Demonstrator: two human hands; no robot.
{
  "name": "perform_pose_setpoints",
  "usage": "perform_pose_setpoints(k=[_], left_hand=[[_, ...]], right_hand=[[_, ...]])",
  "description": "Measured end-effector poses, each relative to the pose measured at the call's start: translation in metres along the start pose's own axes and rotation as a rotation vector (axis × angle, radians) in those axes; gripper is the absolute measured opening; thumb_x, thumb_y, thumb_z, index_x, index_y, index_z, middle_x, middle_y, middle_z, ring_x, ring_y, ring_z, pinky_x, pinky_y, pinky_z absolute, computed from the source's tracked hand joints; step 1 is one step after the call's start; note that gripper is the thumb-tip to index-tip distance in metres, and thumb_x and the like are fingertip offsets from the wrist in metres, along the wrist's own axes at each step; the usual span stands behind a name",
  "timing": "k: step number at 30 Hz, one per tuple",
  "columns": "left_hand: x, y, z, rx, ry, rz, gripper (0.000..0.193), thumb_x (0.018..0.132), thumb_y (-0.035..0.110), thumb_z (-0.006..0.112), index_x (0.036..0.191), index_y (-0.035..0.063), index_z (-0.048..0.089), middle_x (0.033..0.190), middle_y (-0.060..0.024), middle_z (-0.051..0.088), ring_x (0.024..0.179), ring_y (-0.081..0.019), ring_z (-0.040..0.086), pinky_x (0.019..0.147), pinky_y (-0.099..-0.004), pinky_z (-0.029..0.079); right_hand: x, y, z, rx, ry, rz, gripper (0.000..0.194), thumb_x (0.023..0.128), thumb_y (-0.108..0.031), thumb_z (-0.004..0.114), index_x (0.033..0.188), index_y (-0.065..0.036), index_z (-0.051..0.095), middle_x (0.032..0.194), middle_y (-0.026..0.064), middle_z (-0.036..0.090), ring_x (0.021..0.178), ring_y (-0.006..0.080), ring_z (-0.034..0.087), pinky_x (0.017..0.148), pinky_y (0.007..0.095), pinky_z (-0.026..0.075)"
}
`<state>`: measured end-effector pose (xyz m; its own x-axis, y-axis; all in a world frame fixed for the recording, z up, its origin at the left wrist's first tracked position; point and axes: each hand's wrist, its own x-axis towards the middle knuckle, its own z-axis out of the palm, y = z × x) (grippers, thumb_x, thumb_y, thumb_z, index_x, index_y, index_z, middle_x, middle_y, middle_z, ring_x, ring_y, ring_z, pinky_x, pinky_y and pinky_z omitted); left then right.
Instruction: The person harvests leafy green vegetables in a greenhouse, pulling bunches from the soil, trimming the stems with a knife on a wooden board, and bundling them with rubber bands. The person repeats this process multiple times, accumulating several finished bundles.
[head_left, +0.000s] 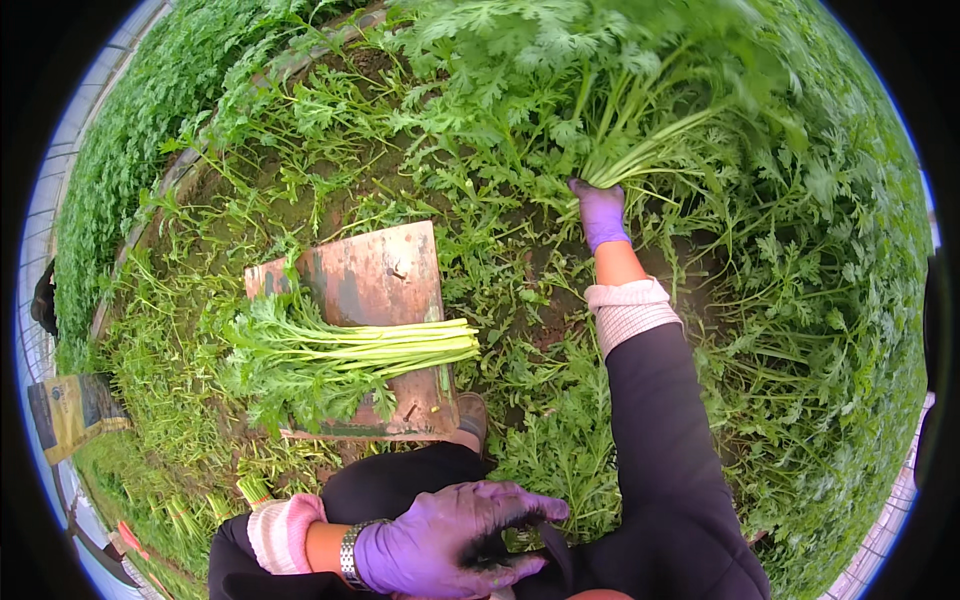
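Observation:
My right hand (600, 212), in a purple glove, grips the stem bases of a leafy bunch of crown daisy greens (637, 150) beside the standing crop. Close to my lap is my left hand (457, 536), also gloved, with dark stains around its thumb and forefinger. Its fingers are apart with a gap between them; a dark strip (556, 553) passes by the fingertips. A second bunch of cut greens (397, 346) lies across a worn board (375, 274), stems pointing right and leaves left. Two bent nails stick up from the board.
Dense crown daisy plants (817, 300) stand along the right and top. Several tied bundles (253, 489) sit at the lower left. A yellow and blue printed sack (79, 412) is at the left edge. My shoe (472, 420) rests beside the board's lower right corner.

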<state>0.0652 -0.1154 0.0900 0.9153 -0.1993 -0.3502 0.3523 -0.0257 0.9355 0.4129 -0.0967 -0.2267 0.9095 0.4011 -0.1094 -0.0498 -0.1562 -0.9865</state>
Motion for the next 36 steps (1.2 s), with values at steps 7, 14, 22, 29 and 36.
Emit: perform_pose_setpoints(k=[7,14,22,29,36], left_hand=[[0.004,-0.003,-0.005,-0.044,0.009,-0.003,0.054,0.083,0.012,0.072,0.132,0.0058,0.050,0.123,-0.0088,0.060,0.113,-0.0228,0.057,0.099,-0.0338,0.043],[0.011,0.001,-0.004,-0.040,-0.060,-0.009,0.054,0.083,0.014,0.072,0.132,0.0061,0.050,0.123,-0.0096,0.059,0.112,-0.0236,0.057,0.098,-0.0341,0.044],[0.000,0.010,0.028,0.079,-0.138,0.148,0.049,0.086,0.031,0.066,0.129,0.0120,0.051,0.117,-0.0130,0.060,0.108,-0.0300,0.058,0.094,-0.0375,0.046],[-0.035,0.022,0.083,0.209,-0.172,0.377,0.046,0.086,0.031,0.067,0.124,0.0076,0.054,0.108,-0.0114,0.062,0.103,-0.0273,0.060,0.091,-0.0361,0.046],[-0.053,0.007,0.163,0.367,-0.176,0.257,0.049,0.085,0.033,0.069,0.125,0.0105,0.054,0.102,-0.0097,0.064,0.095,-0.0208,0.063,0.087,-0.0330,0.050]], right_hand=[[0.011,-0.013,0.034,-0.410,-0.077,0.116,0.046,0.068,-0.019,0.081,0.104,0.002,0.063,0.100,0.0165,0.070,0.089,0.0276,0.068,0.085,0.0329,0.051],[-0.007,0.013,0.003,-0.460,-0.064,0.224,0.056,0.065,-0.029,0.083,0.104,0.006,0.061,0.102,0.0204,0.068,0.091,0.0305,0.067,0.086,0.0332,0.050],[-0.097,-0.084,-0.089,-0.149,-0.163,0.342,0.049,0.069,-0.015,0.081,0.108,0.007,0.060,0.104,0.0157,0.068,0.092,0.0262,0.064,0.085,0.0337,0.049],[-0.228,-0.264,-0.214,0.215,-0.226,0.074,0.031,0.078,-0.013,0.067,0.103,0.005,0.066,0.099,0.0130,0.069,0.091,0.0226,0.064,0.087,0.0338,0.049],[-0.390,-0.310,-0.335,0.334,0.345,-0.048,0.030,0.079,-0.004,0.065,0.106,0.009,0.063,0.099,0.0149,0.069,0.086,0.0226,0.068,0.076,0.0342,0.057]])
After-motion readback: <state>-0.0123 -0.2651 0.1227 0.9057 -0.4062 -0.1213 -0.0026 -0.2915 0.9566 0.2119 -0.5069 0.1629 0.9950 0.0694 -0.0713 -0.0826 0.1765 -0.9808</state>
